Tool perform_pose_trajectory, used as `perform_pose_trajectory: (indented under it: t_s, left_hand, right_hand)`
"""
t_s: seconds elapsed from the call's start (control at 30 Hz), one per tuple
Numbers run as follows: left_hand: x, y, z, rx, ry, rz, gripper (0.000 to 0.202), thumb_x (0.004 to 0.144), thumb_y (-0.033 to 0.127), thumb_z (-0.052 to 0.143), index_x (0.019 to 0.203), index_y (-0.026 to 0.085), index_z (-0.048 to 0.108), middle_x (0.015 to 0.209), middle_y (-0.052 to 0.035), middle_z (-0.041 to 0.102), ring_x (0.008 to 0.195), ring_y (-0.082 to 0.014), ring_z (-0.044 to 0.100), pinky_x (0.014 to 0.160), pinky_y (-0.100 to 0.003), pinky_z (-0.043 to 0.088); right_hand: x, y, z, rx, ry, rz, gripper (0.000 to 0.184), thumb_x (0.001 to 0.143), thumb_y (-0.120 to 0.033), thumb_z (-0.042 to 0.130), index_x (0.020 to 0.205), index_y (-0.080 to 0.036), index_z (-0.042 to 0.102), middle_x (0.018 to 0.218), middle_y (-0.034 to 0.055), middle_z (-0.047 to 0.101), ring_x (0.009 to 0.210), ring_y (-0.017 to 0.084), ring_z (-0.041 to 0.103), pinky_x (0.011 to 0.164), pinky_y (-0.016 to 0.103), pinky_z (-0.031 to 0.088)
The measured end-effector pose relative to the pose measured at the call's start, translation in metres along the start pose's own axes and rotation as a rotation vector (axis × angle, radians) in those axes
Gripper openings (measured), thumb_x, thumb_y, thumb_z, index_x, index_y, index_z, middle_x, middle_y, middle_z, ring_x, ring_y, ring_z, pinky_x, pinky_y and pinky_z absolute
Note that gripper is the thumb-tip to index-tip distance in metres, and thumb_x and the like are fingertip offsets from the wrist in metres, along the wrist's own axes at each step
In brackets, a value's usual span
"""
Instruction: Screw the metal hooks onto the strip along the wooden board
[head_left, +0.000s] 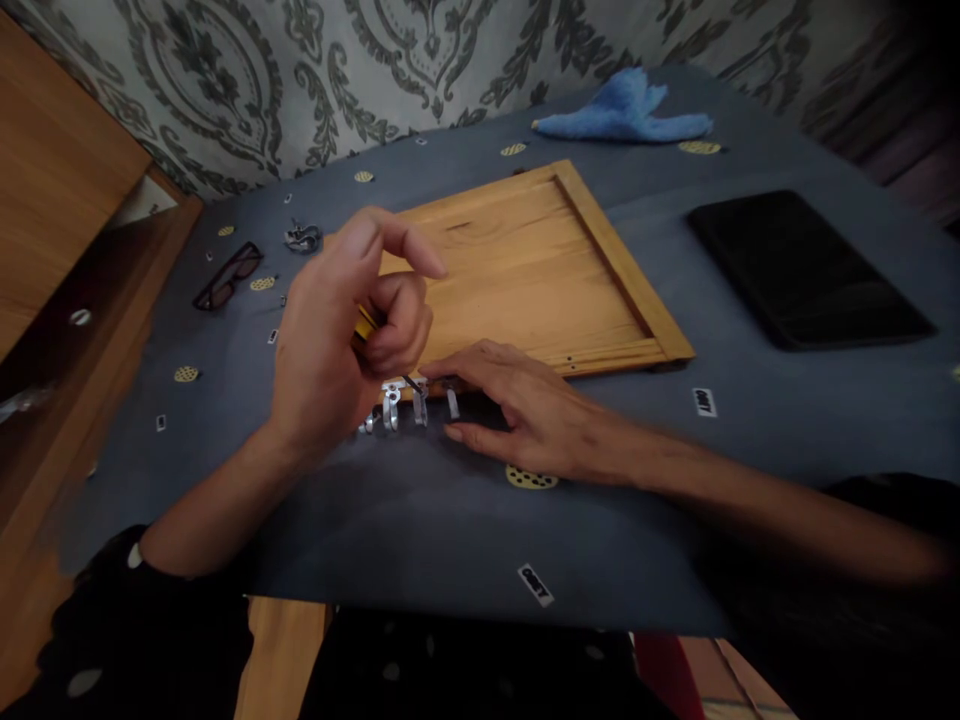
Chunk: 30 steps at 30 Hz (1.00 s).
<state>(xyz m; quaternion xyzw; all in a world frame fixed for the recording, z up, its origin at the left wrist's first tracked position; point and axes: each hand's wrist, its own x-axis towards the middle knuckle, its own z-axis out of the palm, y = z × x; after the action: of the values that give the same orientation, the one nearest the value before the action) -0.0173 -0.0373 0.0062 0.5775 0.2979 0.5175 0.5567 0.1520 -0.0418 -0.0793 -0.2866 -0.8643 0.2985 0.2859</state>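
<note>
Upon the grey table [600, 560] lies a wooden panel [517, 270]; right of the panel, a black tablet [806, 270]; beyond the panel, a blue cloth [622, 112]. At the panel's near edge, the right hand [536, 410] has thumb and fingers apart; the left hand [319, 320] is clamped round a yellow-handled screwdriver [365, 325], its shaft at silver clips [390, 412] along that edge.

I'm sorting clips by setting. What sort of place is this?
Probably a room in a home: an ornate patterned backdrop, a grey printed table cover and glasses lying on it. Which room, I cannot tell.
</note>
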Motion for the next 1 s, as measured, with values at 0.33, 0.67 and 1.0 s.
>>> perform_pose_trajectory:
  t_s: [0.33,0.67,1.0]
  left_hand:
    - [-0.001,0.009,-0.010,0.078,-0.310,-0.098,0.024,0.100,0.039,0.046,0.093,0.020,0.060,0.046,0.0098,0.023,0.035,-0.0056,0.016,0.039,-0.023,0.016]
    - [-0.004,0.013,-0.011,-0.009,-0.196,0.033,0.024,0.098,0.023,0.044,0.086,0.018,0.065,0.046,0.0084,0.024,0.037,-0.0051,0.013,0.039,-0.020,0.020]
    - [-0.004,0.011,-0.004,0.035,-0.092,0.019,0.024,0.096,0.020,0.041,0.084,0.018,0.061,0.043,0.0092,0.024,0.035,-0.0046,0.011,0.037,-0.019,0.019]
  right_hand:
    - [0.000,-0.004,-0.004,0.014,-0.025,0.034,0.041,0.090,-0.030,0.062,0.128,-0.015,0.059,0.116,0.0129,0.069,0.108,0.029,0.061,0.096,0.048,0.048]
    - [-0.002,-0.002,-0.003,-0.007,-0.009,0.022,0.043,0.090,-0.031,0.063,0.130,-0.015,0.058,0.116,0.0126,0.068,0.108,0.029,0.061,0.095,0.048,0.049]
    - [-0.001,-0.002,-0.002,-0.039,-0.016,0.026,0.043,0.089,-0.030,0.064,0.129,-0.013,0.058,0.113,0.0131,0.069,0.105,0.028,0.061,0.092,0.046,0.050]
